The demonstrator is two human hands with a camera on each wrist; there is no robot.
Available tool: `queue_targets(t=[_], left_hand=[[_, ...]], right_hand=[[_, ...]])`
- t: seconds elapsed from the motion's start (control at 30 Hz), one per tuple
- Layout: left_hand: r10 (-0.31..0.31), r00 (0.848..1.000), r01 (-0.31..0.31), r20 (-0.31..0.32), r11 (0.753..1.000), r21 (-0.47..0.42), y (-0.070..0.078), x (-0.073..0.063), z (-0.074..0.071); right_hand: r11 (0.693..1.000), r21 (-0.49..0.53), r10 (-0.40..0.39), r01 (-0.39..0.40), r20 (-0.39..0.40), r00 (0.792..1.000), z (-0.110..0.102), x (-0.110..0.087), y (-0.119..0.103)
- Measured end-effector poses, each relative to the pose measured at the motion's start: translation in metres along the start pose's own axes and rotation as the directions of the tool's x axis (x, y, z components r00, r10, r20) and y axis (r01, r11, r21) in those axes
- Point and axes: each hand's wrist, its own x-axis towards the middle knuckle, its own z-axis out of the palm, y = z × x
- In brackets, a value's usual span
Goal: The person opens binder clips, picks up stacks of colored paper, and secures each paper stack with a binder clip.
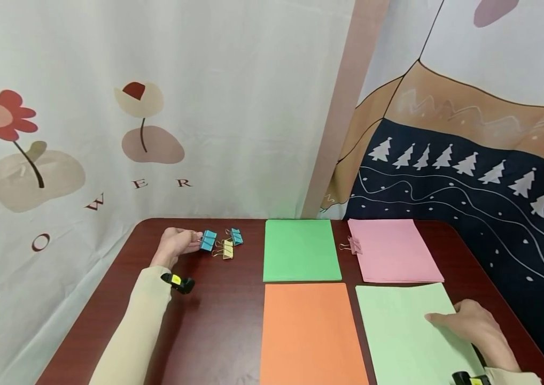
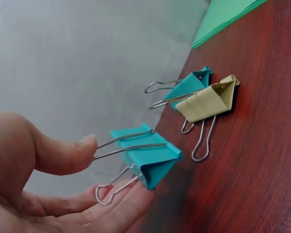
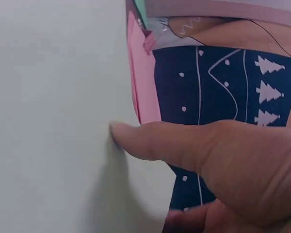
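Between the thumb and fingers of my left hand [image 1: 178,243] is a blue binder clip [image 2: 148,153], pinched by its wire handles just above the table. Beside it sit a second blue binder clip [image 2: 190,87] and a yellow binder clip [image 2: 208,102], the two close together. My right hand [image 1: 476,326] grips the right edge of the light green paper [image 1: 402,321], thumb on top; in the right wrist view the other fingers [image 3: 189,218] are at the edge, partly hidden by the sheet.
Green paper [image 1: 302,251] lies at the back, with orange paper [image 1: 312,331] in front of it. Pink paper [image 1: 394,251] at the back right carries a pink binder clip [image 1: 355,246] on its left edge. Printed curtains [image 1: 233,107] hang behind the dark red table [image 1: 219,321].
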Motion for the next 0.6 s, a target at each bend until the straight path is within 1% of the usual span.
queue_targets(t=[0.1,0.23,0.33,0.5,0.6], left_hand=[[0.019,0.999,-0.020,-0.030,1.000,-0.021,0.001,-0.002,0.001],[0.048,0.996,-0.052,-0.074,0.997,-0.060,0.001,-0.006,0.002],[0.069,0.993,-0.077,-0.092,0.993,-0.091,0.000,-0.008,0.003],[0.094,0.989,-0.107,-0.115,0.988,-0.113,0.003,-0.015,0.006],[0.100,0.986,-0.117,-0.135,0.985,-0.123,0.005,-0.020,0.008]], right_hand=[[0.999,0.019,-0.031,0.031,0.002,1.000,-0.001,0.001,0.003],[0.993,0.044,-0.105,0.106,-0.031,0.994,-0.004,0.003,0.010],[0.985,0.095,-0.143,0.147,-0.047,0.989,-0.006,0.004,0.014],[0.966,0.210,-0.143,0.151,-0.050,0.988,-0.007,0.004,0.020],[0.950,0.272,-0.138,0.153,-0.073,0.988,-0.006,0.001,0.023]])
